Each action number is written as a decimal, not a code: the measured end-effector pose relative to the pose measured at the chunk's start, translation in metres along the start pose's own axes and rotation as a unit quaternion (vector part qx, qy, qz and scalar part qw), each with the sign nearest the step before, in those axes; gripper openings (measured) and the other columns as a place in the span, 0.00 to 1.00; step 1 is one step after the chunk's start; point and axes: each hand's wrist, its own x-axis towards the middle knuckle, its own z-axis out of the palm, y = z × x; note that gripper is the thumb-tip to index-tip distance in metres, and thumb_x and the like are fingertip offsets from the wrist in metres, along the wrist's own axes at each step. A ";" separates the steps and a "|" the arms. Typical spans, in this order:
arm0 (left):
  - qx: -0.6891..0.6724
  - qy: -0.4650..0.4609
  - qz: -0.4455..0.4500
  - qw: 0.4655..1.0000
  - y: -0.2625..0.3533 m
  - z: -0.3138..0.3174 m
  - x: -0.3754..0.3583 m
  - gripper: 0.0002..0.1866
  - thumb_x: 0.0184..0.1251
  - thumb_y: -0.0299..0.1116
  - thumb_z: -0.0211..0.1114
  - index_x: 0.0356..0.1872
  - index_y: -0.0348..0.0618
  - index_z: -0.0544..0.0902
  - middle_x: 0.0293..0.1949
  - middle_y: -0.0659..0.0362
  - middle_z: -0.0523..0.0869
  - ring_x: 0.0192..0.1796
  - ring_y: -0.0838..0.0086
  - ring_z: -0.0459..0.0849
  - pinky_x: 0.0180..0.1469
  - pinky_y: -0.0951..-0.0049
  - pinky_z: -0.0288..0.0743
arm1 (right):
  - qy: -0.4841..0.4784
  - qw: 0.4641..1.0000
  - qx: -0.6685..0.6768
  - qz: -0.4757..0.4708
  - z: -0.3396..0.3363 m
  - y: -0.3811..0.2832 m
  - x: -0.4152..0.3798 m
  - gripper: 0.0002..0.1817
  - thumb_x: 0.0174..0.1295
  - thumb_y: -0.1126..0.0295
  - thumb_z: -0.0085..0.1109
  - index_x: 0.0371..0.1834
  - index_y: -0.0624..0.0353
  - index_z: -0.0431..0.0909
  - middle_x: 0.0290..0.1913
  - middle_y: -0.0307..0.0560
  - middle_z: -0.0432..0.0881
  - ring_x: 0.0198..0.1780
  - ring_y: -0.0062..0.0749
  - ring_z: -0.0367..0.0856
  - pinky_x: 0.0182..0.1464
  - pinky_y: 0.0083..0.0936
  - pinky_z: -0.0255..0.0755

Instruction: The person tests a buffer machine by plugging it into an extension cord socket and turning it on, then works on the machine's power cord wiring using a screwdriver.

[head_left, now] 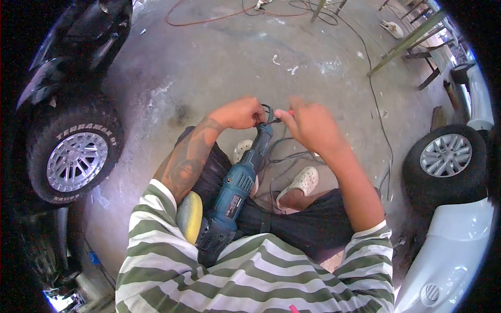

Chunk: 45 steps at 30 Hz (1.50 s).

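A blue-green power polisher (pixel 237 190) lies across my lap, with its yellow pad (pixel 190 218) beside my left forearm. My left hand (pixel 242 112) is closed on the dark cord (pixel 270 110) at the end of the polisher's handle. Just to the right, my right hand (pixel 311 124) is closed with its thumb toward the cord. A small red thing (pixel 291 112) shows at its fingers, mostly hidden and too small to name.
A black vehicle's wheel (pixel 78 160) stands at the left and a light vehicle's wheel (pixel 446 156) at the right. A long cable (pixel 377 104) runs over the concrete floor (pixel 219 57). Metal stands (pixel 409 41) are at the upper right.
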 end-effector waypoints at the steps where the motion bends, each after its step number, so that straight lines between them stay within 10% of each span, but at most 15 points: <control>1: -0.001 -0.014 -0.007 1.000 0.002 -0.003 -0.001 0.09 0.55 0.23 0.63 0.36 0.37 0.88 0.29 0.51 0.88 0.31 0.66 0.85 0.37 0.65 0.78 | -0.017 0.997 -0.052 0.055 0.001 -0.001 0.002 0.12 0.65 0.64 0.58 0.42 0.61 0.73 0.39 0.61 0.81 0.42 0.62 0.80 0.43 0.49 0.73; 7: -0.223 0.034 -0.110 0.968 -0.002 0.007 0.001 0.07 0.58 0.25 0.64 0.34 0.34 0.87 0.25 0.54 0.87 0.30 0.73 0.87 0.33 0.69 0.78 | 0.115 0.978 0.071 -0.159 -0.007 0.017 -0.008 0.14 0.61 0.61 0.63 0.36 0.62 0.76 0.36 0.61 0.81 0.40 0.59 0.81 0.41 0.47 0.74; 14: -0.096 -0.013 -0.081 0.992 -0.001 0.007 0.008 0.07 0.61 0.28 0.66 0.36 0.34 0.86 0.25 0.57 0.87 0.29 0.74 0.86 0.33 0.70 0.79 | 0.050 0.995 -0.086 0.021 0.002 0.005 -0.003 0.12 0.62 0.62 0.63 0.36 0.61 0.79 0.30 0.56 0.82 0.34 0.54 0.81 0.37 0.42 0.72; 22: -0.204 0.018 -0.112 0.972 0.000 0.008 0.006 0.07 0.62 0.29 0.67 0.35 0.34 0.86 0.24 0.58 0.86 0.28 0.75 0.86 0.31 0.71 0.78 | 0.153 0.971 0.068 -0.171 0.010 0.018 -0.003 0.10 0.65 0.65 0.60 0.40 0.61 0.75 0.37 0.52 0.74 0.43 0.52 0.78 0.40 0.39 0.72; 26: -0.133 0.001 -0.116 0.984 0.006 0.004 0.007 0.07 0.62 0.29 0.67 0.34 0.34 0.87 0.24 0.57 0.87 0.28 0.75 0.85 0.32 0.70 0.78 | 0.111 0.973 0.048 -0.194 0.008 0.023 -0.006 0.11 0.63 0.65 0.60 0.41 0.60 0.74 0.42 0.57 0.77 0.40 0.59 0.80 0.40 0.47 0.73; 31: -0.076 -0.002 -0.117 0.990 0.009 0.003 0.004 0.07 0.61 0.29 0.67 0.33 0.34 0.87 0.25 0.55 0.87 0.28 0.74 0.85 0.33 0.70 0.78 | 0.019 0.997 -0.076 0.017 0.013 0.012 -0.005 0.14 0.61 0.62 0.62 0.38 0.60 0.74 0.43 0.60 0.81 0.36 0.62 0.81 0.40 0.49 0.73; 38: -0.126 -0.022 -0.121 0.984 -0.004 0.011 0.007 0.11 0.60 0.30 0.67 0.41 0.35 0.84 0.30 0.56 0.88 0.31 0.73 0.86 0.35 0.68 0.78 | 0.108 0.982 0.012 -0.154 0.007 0.031 -0.004 0.09 0.61 0.68 0.59 0.39 0.60 0.73 0.40 0.56 0.77 0.42 0.57 0.79 0.41 0.47 0.72; 45: -0.268 -0.247 -0.212 0.907 0.019 0.036 0.015 0.22 0.64 0.49 0.67 0.45 0.38 0.83 0.32 0.57 0.86 0.32 0.71 0.86 0.39 0.67 0.81 | -0.021 0.952 -0.165 -0.258 -0.020 0.031 -0.006 0.12 0.59 0.70 0.55 0.45 0.58 0.72 0.41 0.53 0.75 0.46 0.50 0.78 0.45 0.42 0.74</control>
